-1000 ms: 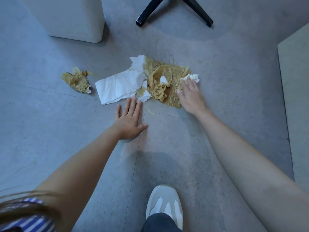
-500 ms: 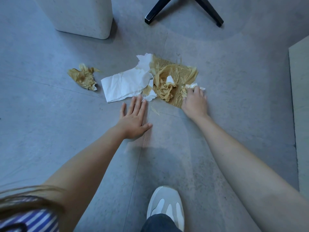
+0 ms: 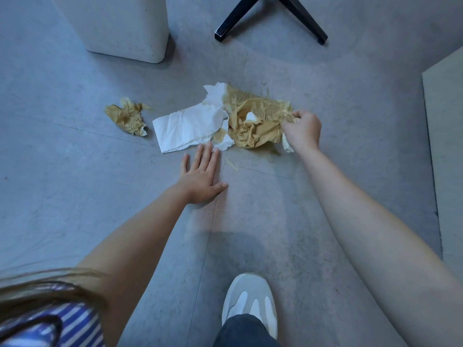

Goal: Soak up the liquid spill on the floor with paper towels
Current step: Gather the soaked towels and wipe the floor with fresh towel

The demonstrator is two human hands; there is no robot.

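My right hand (image 3: 302, 132) pinches the right edge of the brown-soaked crumpled paper towel (image 3: 253, 121) on the grey floor (image 3: 75, 196); my left hand (image 3: 200, 175) lies flat, fingers straight, just near-left of that towel. Its long axis runs left-right.

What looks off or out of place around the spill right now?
A soaked brown wad lies apart, left of the white towel, which is torn and mostly dry. A brownish wet patch shows on the floor beside the soaked towels that the right hand grips.
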